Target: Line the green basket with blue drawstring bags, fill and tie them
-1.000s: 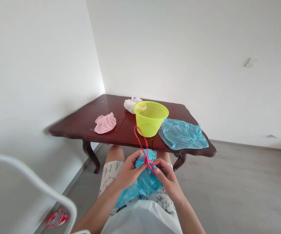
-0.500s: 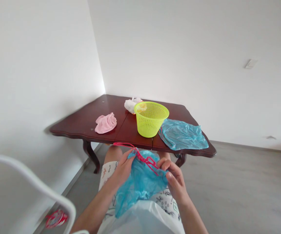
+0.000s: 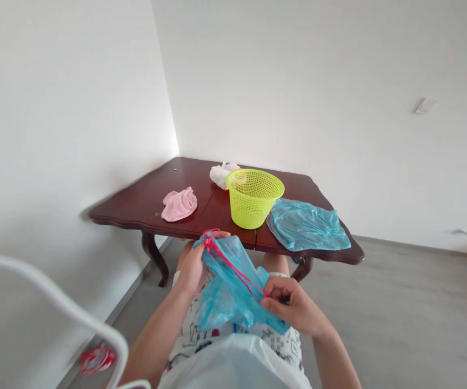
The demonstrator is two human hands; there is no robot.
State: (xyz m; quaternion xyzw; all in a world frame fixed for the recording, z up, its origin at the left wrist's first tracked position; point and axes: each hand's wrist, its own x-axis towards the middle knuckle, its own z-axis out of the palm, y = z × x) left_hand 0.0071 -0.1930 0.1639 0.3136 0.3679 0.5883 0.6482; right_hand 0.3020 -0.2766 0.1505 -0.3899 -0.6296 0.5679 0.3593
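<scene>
A thin blue plastic bag (image 3: 233, 292) with a pink-red drawstring (image 3: 233, 268) is stretched between my two hands above my lap. My left hand (image 3: 195, 265) holds its gathered upper left edge, where the string is bunched. On the other side, my right hand (image 3: 292, 303) is closed, pinching the string and the bag's edge between thumb and fingers. A second blue drawstring bag (image 3: 308, 224) lies flattened on the table's right front. Beside it stands a yellow-green mesh basket (image 3: 253, 202).
The dark red-brown wooden table (image 3: 144, 189) with curved legs stands before my knees, near a wall corner. On it lie a crumpled pink cloth (image 3: 179, 204) and a white plastic bag (image 3: 219, 175). A white cable-like bar (image 3: 67, 308) crosses the lower left. A red-and-white packet (image 3: 98, 359) sits on the floor.
My left hand has moved left and up, my right hand slightly right and down. The blue bag is now pulled wider, with the drawstring drawn into a straighter line between my hands.
</scene>
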